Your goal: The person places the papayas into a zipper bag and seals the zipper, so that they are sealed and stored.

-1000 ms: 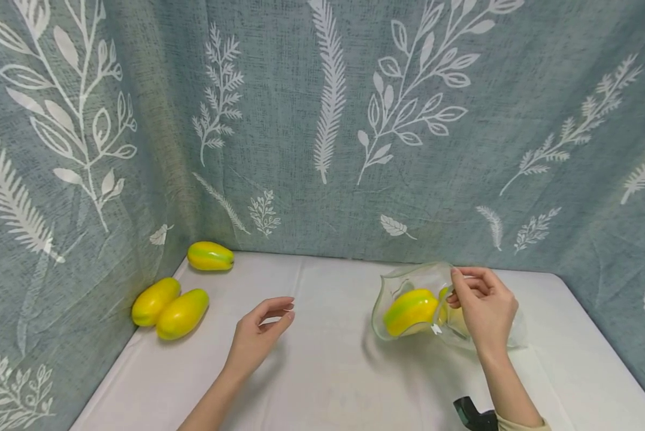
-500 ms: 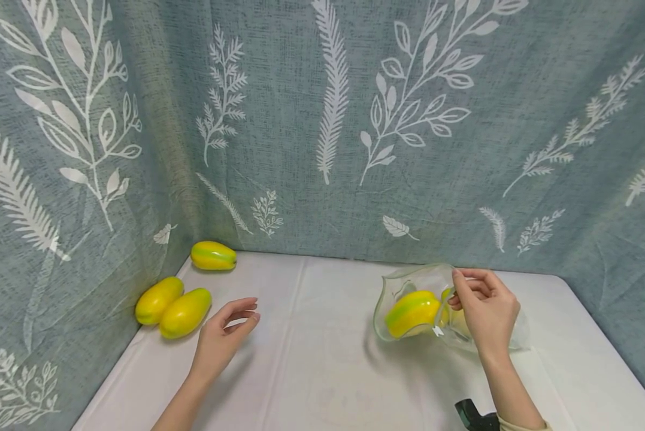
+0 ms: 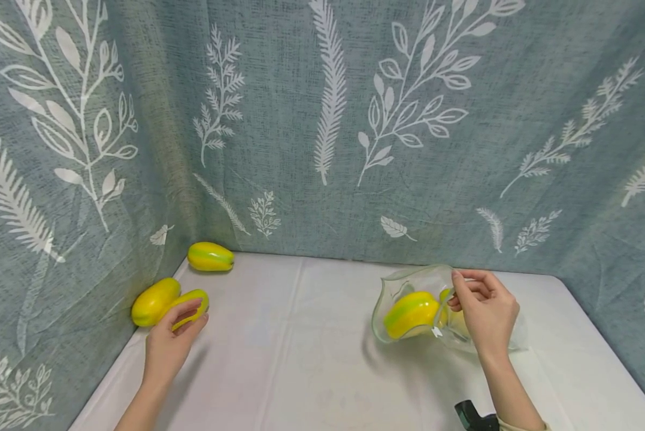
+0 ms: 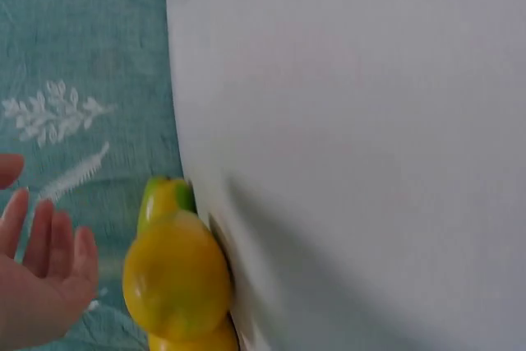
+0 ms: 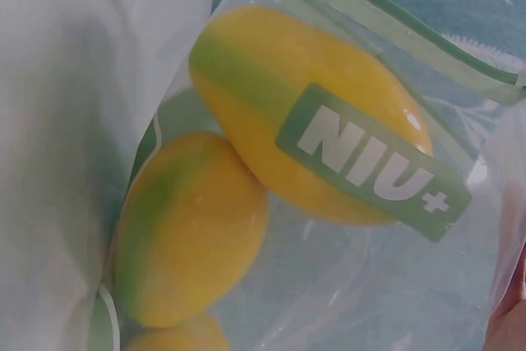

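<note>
My left hand [image 3: 168, 350], fingers loosely bent and parted, hovers at the near side of a yellow-green papaya [image 3: 200, 299] and partly covers it from the head camera. A second papaya [image 3: 156, 301] lies against that one, and a third papaya [image 3: 210, 257] rests farther back. Seen from the left wrist, the left hand's fingers [image 4: 59, 244] stay apart from the fruit. On the right, my right hand [image 3: 489, 311] pinches the mouth edge of a clear zip bag [image 3: 408, 278], which gapes to the left. Inside it lie papayas [image 5: 193, 228], one partly cut off by the frame.
A white cloth [image 3: 322, 359] covers the table. A teal curtain [image 3: 279, 131] with white leaf prints hangs behind and along both sides, close to the left papayas. A dark device [image 3: 475, 416] sits by my right wrist.
My left hand has swept left from mid-table to the front papaya. The right hand keeps its pinch on the bag, and the bag and fruit stay in place.
</note>
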Demonstrator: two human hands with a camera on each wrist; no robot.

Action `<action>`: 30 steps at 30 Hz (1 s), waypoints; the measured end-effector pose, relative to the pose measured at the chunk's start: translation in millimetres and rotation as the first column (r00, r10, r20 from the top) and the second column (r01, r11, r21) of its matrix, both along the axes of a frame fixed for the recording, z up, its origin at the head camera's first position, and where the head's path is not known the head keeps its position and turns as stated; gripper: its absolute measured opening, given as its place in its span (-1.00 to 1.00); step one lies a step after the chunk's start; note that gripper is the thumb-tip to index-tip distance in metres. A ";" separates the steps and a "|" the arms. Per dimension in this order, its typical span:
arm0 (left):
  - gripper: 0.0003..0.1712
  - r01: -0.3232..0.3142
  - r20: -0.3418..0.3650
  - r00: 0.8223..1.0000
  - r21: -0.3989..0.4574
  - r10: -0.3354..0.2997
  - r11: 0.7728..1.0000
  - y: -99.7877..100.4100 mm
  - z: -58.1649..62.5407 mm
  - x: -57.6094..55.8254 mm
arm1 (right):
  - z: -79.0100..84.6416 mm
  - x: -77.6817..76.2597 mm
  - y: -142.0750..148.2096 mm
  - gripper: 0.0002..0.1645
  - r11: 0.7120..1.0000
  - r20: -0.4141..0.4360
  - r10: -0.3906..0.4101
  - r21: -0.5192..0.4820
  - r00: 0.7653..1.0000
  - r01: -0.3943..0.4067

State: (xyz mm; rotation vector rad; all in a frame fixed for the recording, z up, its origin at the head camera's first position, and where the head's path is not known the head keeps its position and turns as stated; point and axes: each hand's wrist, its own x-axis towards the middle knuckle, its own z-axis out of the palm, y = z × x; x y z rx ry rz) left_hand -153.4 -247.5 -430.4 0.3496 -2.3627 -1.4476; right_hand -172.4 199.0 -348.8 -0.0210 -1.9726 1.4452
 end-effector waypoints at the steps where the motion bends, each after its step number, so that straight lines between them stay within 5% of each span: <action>1: -0.56 -0.024 0.006 1.000 -0.009 0.024 1.000 -3.4 0.1 0.2 | -0.3 -0.1 0.2 -0.86 1.000 0.000 0.000 0.001 1.000 0.000; 11: -0.45 -0.130 0.060 0.989 -0.057 0.134 0.990 -24.8 -4.2 1.4 | -12.4 -9.1 8.0 -0.87 1.000 0.017 -0.006 -0.020 1.000 0.007; 20: -0.35 -0.108 0.141 0.983 -0.062 0.116 0.992 -37.5 -11.6 -2.4 | -4.7 -3.5 4.2 -0.86 1.000 0.011 0.004 -0.026 1.000 -0.003; 30: -0.31 -0.087 0.210 0.972 -0.114 0.109 0.990 -44.3 -18.2 -6.4 | -26.4 -17.9 16.2 -0.87 1.000 0.038 -0.014 -0.025 0.999 0.015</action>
